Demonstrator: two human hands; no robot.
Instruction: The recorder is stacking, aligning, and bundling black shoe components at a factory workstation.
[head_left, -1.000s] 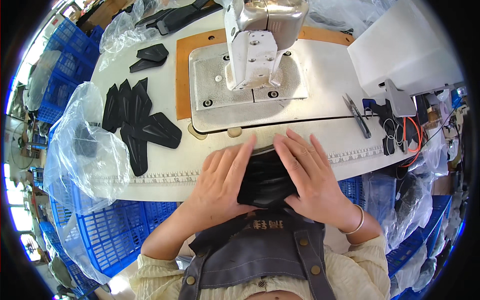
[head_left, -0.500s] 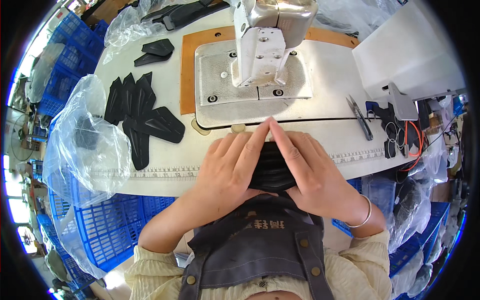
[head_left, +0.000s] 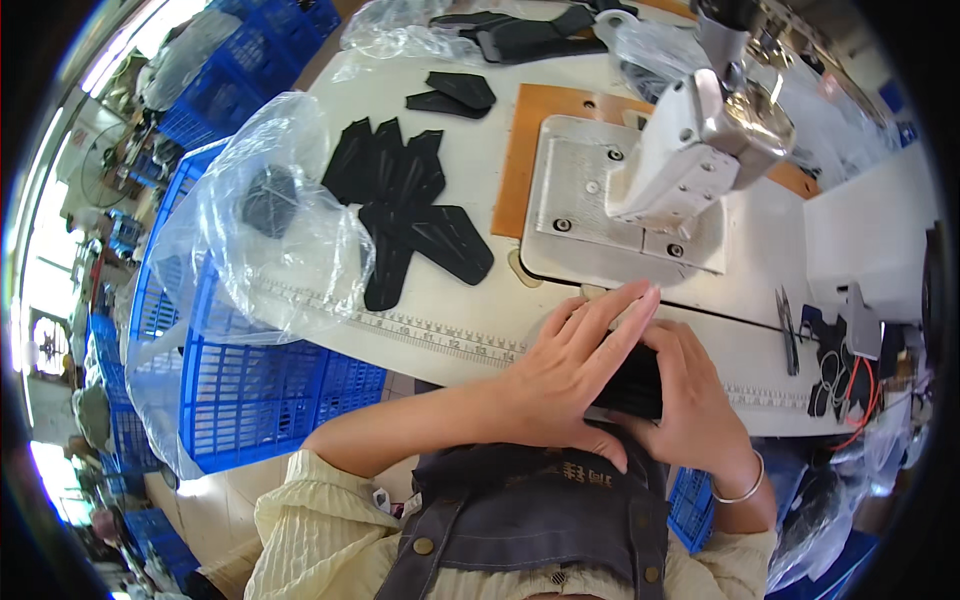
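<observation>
A stack of black shaped pieces (head_left: 636,386) stands at the table's near edge, partly hidden by my hands. My right hand (head_left: 697,405) grips it from the right, fingers curled over its far side and thumb near the bottom. My left hand (head_left: 575,372) lies along its left side. Its fingers are stretched out and the thumb points down, apart from the fingers. Left of my hands, several loose black pieces with pointed ends (head_left: 448,243) overlap on the white table (head_left: 440,318). Two more black pieces (head_left: 452,95) lie farther back.
The sewing machine (head_left: 680,160) stands beyond my hands on a metal plate. A clear plastic bag (head_left: 285,235) hangs over a blue basket (head_left: 235,410) at left. Thread snips (head_left: 788,332) lie at right, near cables. A printed ruler strip (head_left: 430,337) follows the near edge.
The view has swung left, so table and machine sit farther right. My left thumb has come off the stack and the left hand has tilted; my right fingers have curled over the stack.
</observation>
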